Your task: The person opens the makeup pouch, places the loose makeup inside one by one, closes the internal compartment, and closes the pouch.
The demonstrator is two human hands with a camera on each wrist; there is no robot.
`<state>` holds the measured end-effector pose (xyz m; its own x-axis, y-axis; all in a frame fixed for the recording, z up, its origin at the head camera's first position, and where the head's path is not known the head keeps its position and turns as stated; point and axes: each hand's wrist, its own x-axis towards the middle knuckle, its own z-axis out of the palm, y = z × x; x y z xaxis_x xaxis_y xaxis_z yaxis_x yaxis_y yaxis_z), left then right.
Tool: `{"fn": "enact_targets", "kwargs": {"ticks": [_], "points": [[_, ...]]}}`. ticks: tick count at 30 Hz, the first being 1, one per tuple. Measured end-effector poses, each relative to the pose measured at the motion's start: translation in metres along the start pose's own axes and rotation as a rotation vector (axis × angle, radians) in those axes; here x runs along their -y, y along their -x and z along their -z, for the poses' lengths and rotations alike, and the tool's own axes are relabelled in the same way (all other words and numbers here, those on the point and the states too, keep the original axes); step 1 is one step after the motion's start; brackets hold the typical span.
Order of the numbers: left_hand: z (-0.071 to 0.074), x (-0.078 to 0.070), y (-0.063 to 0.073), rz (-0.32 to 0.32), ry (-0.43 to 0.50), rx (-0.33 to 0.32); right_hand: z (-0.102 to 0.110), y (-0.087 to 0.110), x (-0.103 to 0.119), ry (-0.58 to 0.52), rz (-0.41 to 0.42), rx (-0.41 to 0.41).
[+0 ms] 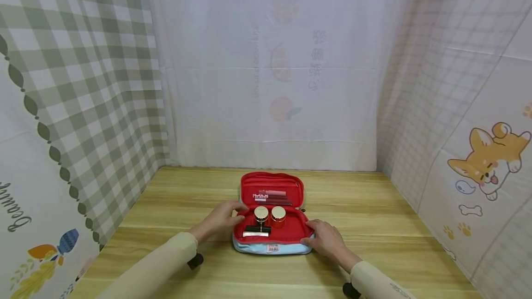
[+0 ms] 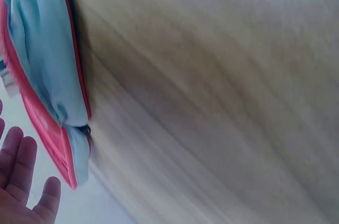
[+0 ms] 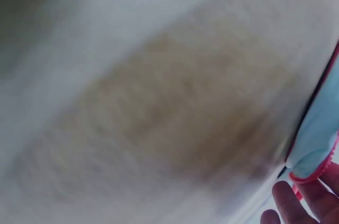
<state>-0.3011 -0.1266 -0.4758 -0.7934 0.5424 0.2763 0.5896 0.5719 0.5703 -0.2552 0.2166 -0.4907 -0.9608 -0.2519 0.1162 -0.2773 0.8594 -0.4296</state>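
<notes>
An unzipped cosmetic bag (image 1: 297, 232), light blue outside and red inside, lies with its lid folded back on the table. Two gold-capped jars (image 1: 278, 214) stand in its base, beside a black tube (image 1: 251, 229) and a silvery-white tube (image 1: 255, 234). Several slim pencil-like sticks (image 1: 276, 199) are tucked in the lid. At the bag's left rim is my left hand (image 1: 224, 218), fingers extended and holding nothing, as the left wrist view (image 2: 24, 181) also shows. My right hand (image 1: 326, 239) grips the right front edge, fingertips at the red zipper in the right wrist view.
Bare wood-grain table (image 1: 365, 225) surrounds the bag. A white cloth (image 1: 332, 119) hangs behind it, with a green checked cloth (image 1: 120, 68) on the left and a dog-print cloth (image 1: 449, 119) on the right.
</notes>
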Motion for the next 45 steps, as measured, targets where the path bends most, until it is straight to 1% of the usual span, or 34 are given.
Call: {"fn": "enact_targets", "kwargs": {"ticks": [2, 4, 9, 13, 17, 21, 25, 30, 33, 36, 38, 39, 41, 45], "points": [[0.002, 0.003, 0.000, 0.020, 0.019, -0.013, 0.001, -0.001, 0.000, 0.007, 0.004, -0.008], [0.004, 0.007, -0.001, 0.037, 0.016, -0.036, 0.004, -0.003, 0.001, 0.008, 0.004, -0.015], [0.009, 0.016, -0.004, 0.078, -0.005, -0.104, 0.012, -0.011, 0.006, -0.015, -0.049, -0.031], [0.014, 0.022, -0.008, 0.156, -0.022, -0.151, 0.019, -0.023, 0.006, -0.018, -0.067, -0.056], [0.018, 0.026, -0.014, 0.234, -0.005, -0.171, 0.025, -0.042, 0.004, -0.026, -0.076, -0.068], [0.021, 0.028, -0.021, 0.273, 0.008, -0.172, 0.031, -0.061, 0.000, -0.046, -0.099, -0.061], [0.020, 0.028, -0.031, 0.315, 0.023, -0.160, 0.038, -0.077, -0.006, -0.080, -0.126, -0.029], [0.017, 0.026, -0.040, 0.394, 0.049, -0.120, 0.041, -0.092, -0.008, -0.196, -0.184, 0.039], [0.014, 0.025, -0.044, 0.443, 0.069, -0.093, 0.037, -0.099, -0.011, -0.269, -0.213, 0.081], [0.011, 0.025, -0.048, 0.453, 0.060, -0.090, 0.032, -0.102, -0.010, -0.329, -0.256, 0.112], [0.008, 0.027, -0.050, 0.449, 0.049, -0.092, 0.028, -0.104, -0.009, -0.356, -0.280, 0.117], [0.007, 0.027, -0.051, 0.447, 0.043, -0.090, 0.028, -0.104, -0.005, -0.372, -0.302, 0.126], [0.004, 0.029, -0.053, 0.444, 0.042, -0.083, 0.025, -0.106, -0.004, -0.384, -0.310, 0.129], [0.000, 0.030, -0.056, 0.455, 0.047, -0.048, 0.022, -0.108, -0.003, -0.430, -0.311, 0.132]]}}
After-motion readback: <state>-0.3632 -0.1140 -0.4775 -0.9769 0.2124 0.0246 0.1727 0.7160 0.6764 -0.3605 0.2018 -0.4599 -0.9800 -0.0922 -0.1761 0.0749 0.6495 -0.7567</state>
